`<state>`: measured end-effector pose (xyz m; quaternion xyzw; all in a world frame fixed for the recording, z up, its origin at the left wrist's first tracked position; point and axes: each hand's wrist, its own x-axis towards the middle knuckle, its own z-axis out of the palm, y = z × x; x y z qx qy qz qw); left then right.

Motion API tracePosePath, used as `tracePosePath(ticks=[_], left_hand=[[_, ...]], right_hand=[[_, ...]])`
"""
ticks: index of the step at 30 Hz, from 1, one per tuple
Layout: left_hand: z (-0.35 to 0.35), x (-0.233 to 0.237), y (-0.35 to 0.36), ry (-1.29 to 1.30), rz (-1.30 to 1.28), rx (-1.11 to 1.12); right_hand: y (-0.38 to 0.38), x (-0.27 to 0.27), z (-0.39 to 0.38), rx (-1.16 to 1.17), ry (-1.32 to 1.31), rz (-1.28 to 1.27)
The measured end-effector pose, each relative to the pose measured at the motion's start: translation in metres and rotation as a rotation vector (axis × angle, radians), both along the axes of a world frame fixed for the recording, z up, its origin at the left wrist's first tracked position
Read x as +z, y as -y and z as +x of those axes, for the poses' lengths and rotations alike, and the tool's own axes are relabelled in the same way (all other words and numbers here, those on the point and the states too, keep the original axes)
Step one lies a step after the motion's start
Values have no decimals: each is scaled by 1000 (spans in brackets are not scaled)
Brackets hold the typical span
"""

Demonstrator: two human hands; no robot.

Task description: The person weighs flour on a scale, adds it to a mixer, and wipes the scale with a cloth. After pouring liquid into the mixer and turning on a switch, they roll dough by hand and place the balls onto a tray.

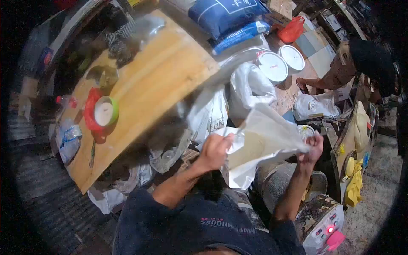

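A white sack [244, 172] is held up in front of my body with its mouth spread wide, and pale material shows inside. My left hand [216, 149] is closed on the sack's left rim. On the opposite side my right hand [312, 148] pinches the right edge of the sack. Below the sack, partly hidden by it and by my right forearm, is a large grey metal bowl [278, 185]. Close by my right arm stands a machine panel [314, 233] with a lit red light and a pink knob [335, 240].
A wooden table [161, 63] at left carries a green-rimmed bowl [104, 111] on a red plastic bag. Ahead stand an open white sack [250, 87], lidded white buckets [273, 68] and blue sacks [229, 17]. Another person [374, 63] is at right, near pale dough [360, 127] and yellow cloth [353, 189].
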<state>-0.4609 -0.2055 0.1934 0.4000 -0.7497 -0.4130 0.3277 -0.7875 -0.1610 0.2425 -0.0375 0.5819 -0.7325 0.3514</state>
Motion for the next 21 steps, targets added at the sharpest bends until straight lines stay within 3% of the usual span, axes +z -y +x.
tracePosePath(ticks=[1,3,4,6,9,10,12,15,17,20,21], left_hand=[[13,9,3,33,4,11],[29,13,4,12,-431,312],[39,12,5,15,-437,321],[56,3,3,-361,641,459],[68,-56,0,-399,651,630],[74,-83,1,-209,679,719],[87,-149,6,-211,729,826],[89,-153,44,-244,798,958],[74,-153,69,-765,894,935],[25,-165,123,-1012,1168,1073],[11,-168,137,-1090,1185,1073]], right_hand=[[20,9,15,-20,11,-17],[46,4,28,115,-31,-14],[56,-2,37,189,2,-48],[80,-21,61,206,52,-15],[111,-84,81,249,-85,81],[117,-131,77,276,-48,34],[129,-163,104,224,-180,209],[160,-168,125,221,-260,205],[147,-173,123,237,-338,193],[158,-223,97,182,-279,-1],[151,-260,87,177,-446,-50]])
